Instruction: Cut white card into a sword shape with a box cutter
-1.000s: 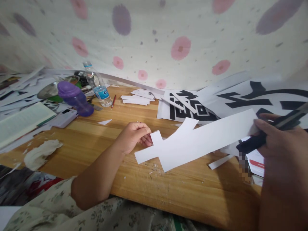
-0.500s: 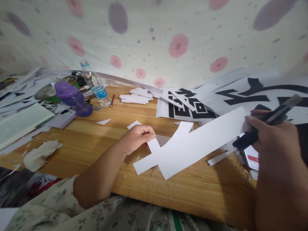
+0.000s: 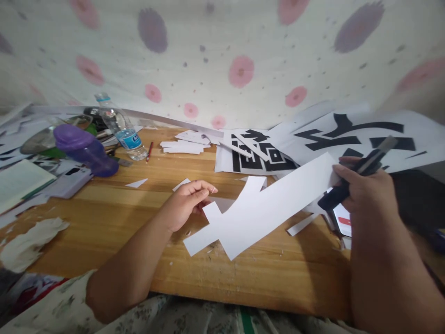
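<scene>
A large white paper cut-out (image 3: 267, 208) with several stepped arms is held up slanting over the wooden table. At its upper right end, my right hand (image 3: 368, 185) is closed on it. The same hand also grips a black utility knife (image 3: 335, 195), its greyish end pointing up and to the right. My left hand (image 3: 189, 202) is beside the short tab at the cut-out's left, fingers loosely apart; whether a fingertip behind still touches the paper is hidden. A small white paper piece (image 3: 181, 184) lies just behind this hand.
Stacked paper strips (image 3: 184, 146), a red pencil (image 3: 149, 152), a water bottle (image 3: 130, 139) and a purple cup (image 3: 86, 150) stand or lie at the back left. Sheets with black characters (image 3: 253, 153) cover the back right. A phone (image 3: 343, 220) is below my right hand.
My left hand has let go of the cut-out's left tab, and its fingers have parted. The view has turned slightly right. My right hand keeps its hold on the paper and knife.
</scene>
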A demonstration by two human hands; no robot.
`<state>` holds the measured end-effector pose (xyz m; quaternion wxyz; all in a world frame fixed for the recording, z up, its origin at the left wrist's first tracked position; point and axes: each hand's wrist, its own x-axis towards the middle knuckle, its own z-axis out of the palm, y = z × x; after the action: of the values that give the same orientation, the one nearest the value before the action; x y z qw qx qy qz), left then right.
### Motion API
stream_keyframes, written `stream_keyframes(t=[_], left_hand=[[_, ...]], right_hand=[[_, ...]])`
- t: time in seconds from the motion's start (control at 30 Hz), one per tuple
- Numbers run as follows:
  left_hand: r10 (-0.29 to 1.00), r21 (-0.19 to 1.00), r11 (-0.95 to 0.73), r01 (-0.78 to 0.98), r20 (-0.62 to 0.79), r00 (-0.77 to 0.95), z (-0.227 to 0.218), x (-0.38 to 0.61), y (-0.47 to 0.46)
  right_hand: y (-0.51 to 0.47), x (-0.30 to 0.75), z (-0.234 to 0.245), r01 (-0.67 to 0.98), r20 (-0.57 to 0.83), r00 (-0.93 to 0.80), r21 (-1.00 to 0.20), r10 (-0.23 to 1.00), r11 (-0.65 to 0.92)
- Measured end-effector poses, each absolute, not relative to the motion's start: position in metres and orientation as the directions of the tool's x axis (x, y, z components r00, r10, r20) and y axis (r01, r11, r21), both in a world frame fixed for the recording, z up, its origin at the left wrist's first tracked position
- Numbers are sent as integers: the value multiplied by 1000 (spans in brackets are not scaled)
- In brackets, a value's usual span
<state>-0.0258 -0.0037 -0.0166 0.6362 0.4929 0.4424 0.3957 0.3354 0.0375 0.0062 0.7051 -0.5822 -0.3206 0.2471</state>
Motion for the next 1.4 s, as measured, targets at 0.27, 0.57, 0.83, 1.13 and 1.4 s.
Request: stream_keyframes(t=[0.27, 0.57, 0.83, 1.13, 1.4], left_hand=[[932, 994, 98, 57, -112, 345, -18, -27, -3], [960, 999, 40, 21, -44, 276, -23, -27, 1], [933, 913, -164, 374, 21, 360, -24, -42, 13], [978, 618, -207, 759, 119, 170, -44, -36, 33], [971, 484, -238, 842, 117, 208, -49, -37, 37]], right_hand=[[37, 336, 4, 99, 180, 657, -983, 732, 153], [35, 326, 10, 46, 130, 673, -990, 728, 133], [37, 330, 10, 55, 89, 803, -996, 589, 75], [28, 341, 11, 474, 53, 573, -836, 818, -277], [33, 349, 11, 853, -16, 361, -398, 933, -337]])
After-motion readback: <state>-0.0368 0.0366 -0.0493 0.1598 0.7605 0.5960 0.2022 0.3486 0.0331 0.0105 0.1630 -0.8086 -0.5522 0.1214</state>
